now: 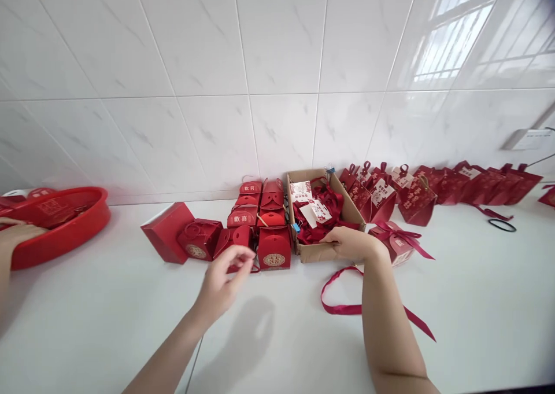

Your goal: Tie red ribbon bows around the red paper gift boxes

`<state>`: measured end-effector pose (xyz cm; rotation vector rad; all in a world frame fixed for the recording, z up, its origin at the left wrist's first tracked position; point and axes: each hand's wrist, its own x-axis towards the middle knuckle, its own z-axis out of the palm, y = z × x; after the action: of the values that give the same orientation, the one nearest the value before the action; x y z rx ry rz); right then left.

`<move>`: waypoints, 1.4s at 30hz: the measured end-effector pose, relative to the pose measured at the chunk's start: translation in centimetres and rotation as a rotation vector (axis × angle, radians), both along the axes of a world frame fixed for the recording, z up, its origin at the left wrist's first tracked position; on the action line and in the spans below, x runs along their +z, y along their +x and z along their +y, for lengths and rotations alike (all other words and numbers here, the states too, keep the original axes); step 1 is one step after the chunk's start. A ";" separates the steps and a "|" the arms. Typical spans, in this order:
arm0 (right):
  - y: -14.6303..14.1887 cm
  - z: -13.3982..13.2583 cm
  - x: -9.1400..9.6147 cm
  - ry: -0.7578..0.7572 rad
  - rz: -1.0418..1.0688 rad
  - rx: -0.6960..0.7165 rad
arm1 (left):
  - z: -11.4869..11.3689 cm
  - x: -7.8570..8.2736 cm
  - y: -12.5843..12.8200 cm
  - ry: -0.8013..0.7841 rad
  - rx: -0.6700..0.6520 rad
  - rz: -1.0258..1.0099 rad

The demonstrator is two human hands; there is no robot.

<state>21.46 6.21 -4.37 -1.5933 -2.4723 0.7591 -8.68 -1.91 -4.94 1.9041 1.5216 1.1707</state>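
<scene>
My left hand hovers just in front of a cluster of small red gift boxes, its fingers loosely curled and nothing visible in them. Over the front wall of a cardboard box reaches my right hand, its fingertips closed at the dark red ribbons inside. Printed white tags lie on top of those ribbons. Beside my right wrist sits a pink-red box tied with a ribbon bow. A loose red ribbon curves across the table and passes behind my right forearm.
At the far left, another person's hand is at a red basin holding red items. Red bags with tags line the tiled wall on the right. A black ring lies near them on the white table.
</scene>
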 end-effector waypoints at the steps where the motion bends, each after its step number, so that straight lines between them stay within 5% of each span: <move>1: 0.1 0.0 0.1 -0.026 -0.004 0.032 | 1.0 0.7 1.7 0.032 -0.085 0.083; 4: 0.2 0.1 0.3 -0.087 -0.007 0.085 | 5.6 2.4 6.6 0.172 -0.275 0.267; 9: -0.3 -0.2 0.7 -0.086 -0.031 0.089 | 14.9 2.6 13.6 0.279 -0.247 0.562; 13: -0.9 -0.2 0.8 -0.057 -0.050 0.080 | 18.2 4.3 15.9 0.400 -0.220 0.570; 16: -1.0 -0.1 0.8 -0.046 -0.057 0.068 | 17.6 8.4 14.5 0.524 -0.095 0.495; 20: -0.7 -0.1 1.0 -0.045 -0.056 0.069 | 13.3 14.8 9.7 0.851 0.195 0.284; 24: -0.5 -0.1 1.1 -0.049 -0.048 0.081 | 6.6 17.7 4.4 0.838 0.120 0.176; 27: -0.6 -0.3 1.3 -0.049 -0.039 0.088 | 3.2 17.0 1.7 0.575 -0.009 0.262; 30: -0.7 -0.5 1.3 -0.041 -0.034 0.072 | 3.3 14.8 1.3 0.251 -0.238 0.493; 34: -0.6 -0.4 1.3 -0.032 -0.021 0.077 | 8.1 11.3 4.8 0.178 -0.300 0.521; 37: -0.4 -0.2 1.1 -0.036 -0.005 0.123 | 13.2 8.8 9.4 -0.060 -0.373 0.775; 42: -0.2 0.1 1.0 -0.014 0.018 0.181 | 20.2 5.0 16.2 -0.228 -0.433 0.962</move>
<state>21.23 6.28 -3.40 -1.3732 -2.6299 0.8111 7.52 18.30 0.04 2.5861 1.4070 -0.1672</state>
